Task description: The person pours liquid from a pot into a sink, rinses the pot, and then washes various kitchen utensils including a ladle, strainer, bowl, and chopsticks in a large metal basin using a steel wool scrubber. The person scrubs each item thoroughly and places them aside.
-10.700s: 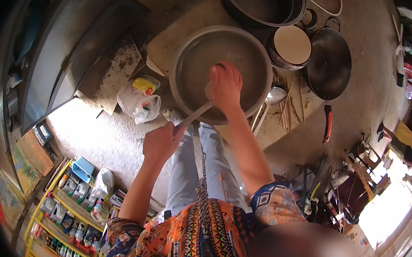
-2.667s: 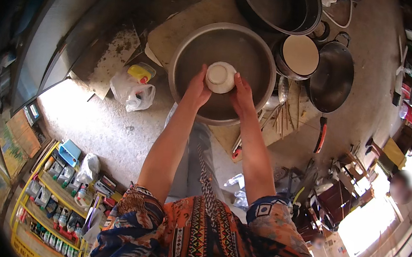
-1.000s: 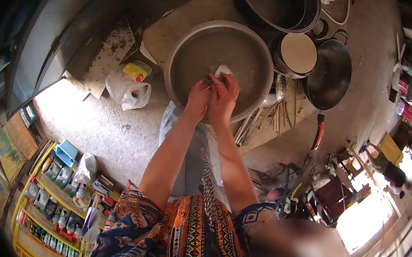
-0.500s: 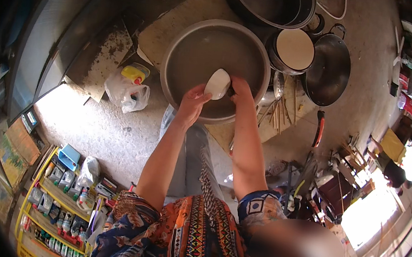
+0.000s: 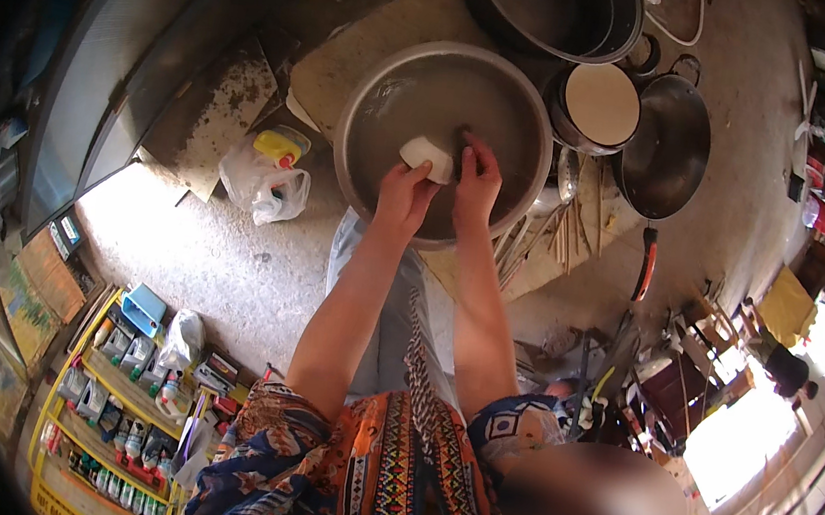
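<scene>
A wide metal basin (image 5: 344, 140) of murky grey water stands in front of me. Over the water, my left hand (image 5: 407, 197) grips a small white bowl (image 5: 427, 159), thumb on its near side. Beside it, to the right, is my right hand (image 5: 478, 182), fingers bent together and apart from the bowl. Something small and dark shows at the right fingertips; its kind is too unclear to name.
Right of the basin stand a pot with a pale round top (image 5: 601, 104) and a wok (image 5: 667, 149). A large dark pan (image 5: 559, 12) is behind. Sticks (image 5: 568, 236) lie near the basin; a plastic bag (image 5: 278, 195) sits left, a yellow shelf rack (image 5: 121, 398) lower left.
The bowl has tipped and come lower over the water in my left hand. My right hand has drawn away from the bowl's edge. The whole view has shifted slightly.
</scene>
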Demonstrator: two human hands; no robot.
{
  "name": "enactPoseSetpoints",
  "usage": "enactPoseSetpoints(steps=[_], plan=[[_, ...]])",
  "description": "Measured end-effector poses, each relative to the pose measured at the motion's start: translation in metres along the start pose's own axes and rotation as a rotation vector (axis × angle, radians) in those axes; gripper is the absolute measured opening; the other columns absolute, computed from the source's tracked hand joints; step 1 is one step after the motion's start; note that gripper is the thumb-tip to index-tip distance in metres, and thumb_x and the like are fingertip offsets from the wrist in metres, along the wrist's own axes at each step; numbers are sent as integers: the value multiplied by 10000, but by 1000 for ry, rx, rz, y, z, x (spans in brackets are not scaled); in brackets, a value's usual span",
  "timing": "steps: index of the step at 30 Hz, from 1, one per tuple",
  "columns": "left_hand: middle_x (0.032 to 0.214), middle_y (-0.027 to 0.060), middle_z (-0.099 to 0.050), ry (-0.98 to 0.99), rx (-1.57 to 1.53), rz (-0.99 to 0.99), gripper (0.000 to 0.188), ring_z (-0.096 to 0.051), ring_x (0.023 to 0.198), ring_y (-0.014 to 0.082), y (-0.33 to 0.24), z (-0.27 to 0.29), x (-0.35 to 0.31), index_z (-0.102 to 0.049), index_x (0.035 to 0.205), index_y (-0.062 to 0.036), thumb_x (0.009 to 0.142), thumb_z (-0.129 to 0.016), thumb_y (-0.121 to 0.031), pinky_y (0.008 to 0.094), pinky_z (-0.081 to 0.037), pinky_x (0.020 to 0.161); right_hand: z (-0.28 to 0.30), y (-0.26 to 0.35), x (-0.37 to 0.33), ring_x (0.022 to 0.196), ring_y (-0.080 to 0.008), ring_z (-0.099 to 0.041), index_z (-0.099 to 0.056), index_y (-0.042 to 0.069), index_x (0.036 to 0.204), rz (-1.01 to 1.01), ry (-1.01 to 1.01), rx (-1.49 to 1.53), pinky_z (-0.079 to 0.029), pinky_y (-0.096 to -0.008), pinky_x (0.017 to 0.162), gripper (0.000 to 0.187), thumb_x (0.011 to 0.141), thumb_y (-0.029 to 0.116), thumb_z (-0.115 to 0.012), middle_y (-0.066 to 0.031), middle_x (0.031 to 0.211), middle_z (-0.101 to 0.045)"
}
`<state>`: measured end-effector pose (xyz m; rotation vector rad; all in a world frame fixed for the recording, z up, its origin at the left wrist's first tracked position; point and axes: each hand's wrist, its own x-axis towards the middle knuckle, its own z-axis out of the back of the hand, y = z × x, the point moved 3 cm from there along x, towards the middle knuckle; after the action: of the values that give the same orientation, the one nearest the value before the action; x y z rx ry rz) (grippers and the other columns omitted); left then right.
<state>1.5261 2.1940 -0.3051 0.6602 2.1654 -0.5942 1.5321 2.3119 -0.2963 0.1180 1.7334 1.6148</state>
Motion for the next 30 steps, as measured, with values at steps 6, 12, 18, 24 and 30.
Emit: enactPoseSetpoints(steps=[6,12,18,24,30], plan=[[1095,121,-570,65,-176,187,288,-573,1003,234,7,-6,-2,-533,1090,-8,939,-470,-245,339,-495,844,-27,52,-60,1233,-360,-415,-634,53,1042,411,-60,-423,-367,-411,984,219,850,22,-533,-142,1178,-537],[1115,112,-588,19,-256,118,278,-573,1039,216,7,2,-6,-543,1107,-17,920,-534,-222,324,-510,860,-14,34,-27,1007,-216,-564,-614,-3,1029,-52,-178,97,-437,-322,875,199,918,98,-484,-78,1017,-623],[1105,88,-592,89,-259,244,254,-569,1039,194,-7,12,-9,-541,1110,-19,922,-532,-188,294,-499,897,26,-48,26,978,-231,-574,-579,12,1100,-450,-111,383,-468,-356,830,243,891,114,-510,-97,1056,-612],[1180,72,-554,229,94,87,321,-530,1096,181,-23,14,-9,-494,1208,-19,918,-534,-151,318,-451,952,3,-40,25,969,-195,-547,-589,-37,1089,-295,-157,-45,-434,-321,819,314,853,170,-607,-127,1081,-602],[1199,98,-534,135,153,-33,346,-499,1137,205,-12,14,-1,-466,1217,15,915,-525,-144,363,-394,996,-9,0,-3,971,-228,-548,-585,-9,1051,34,-26,-299,-436,-334,825,249,850,137,-603,-145,1037,-599]])
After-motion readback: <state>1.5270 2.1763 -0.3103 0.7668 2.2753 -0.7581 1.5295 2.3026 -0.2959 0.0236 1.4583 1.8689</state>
